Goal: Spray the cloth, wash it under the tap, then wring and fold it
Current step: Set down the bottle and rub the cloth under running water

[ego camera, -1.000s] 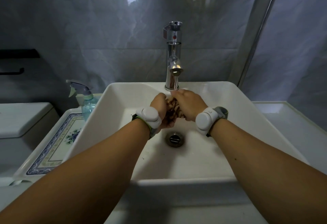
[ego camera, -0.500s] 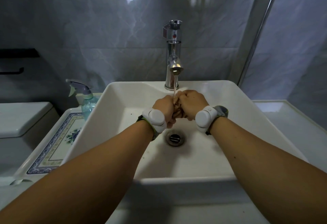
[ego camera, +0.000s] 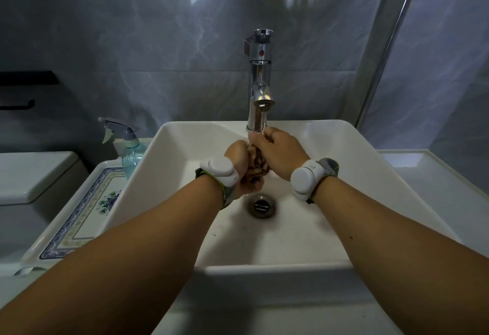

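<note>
A wet brown cloth is bunched up between my two hands over the white sink. My left hand grips its lower left part. My right hand is closed over its upper right part, directly under the water stream. The chrome tap stands at the back of the sink with water running from its spout onto my right hand's fingers. Most of the cloth is hidden by my hands. A pale blue spray bottle stands left of the sink.
The sink drain lies just below my hands. A patterned tile ledge runs along the sink's left side, with a white toilet tank beyond it. A white counter extends to the right. The grey tiled wall is close behind the tap.
My hands have shifted while rubbing the cloth: the right hand has moved up and back under the stream, and the left has dropped lower. More brown cloth shows between them now.
</note>
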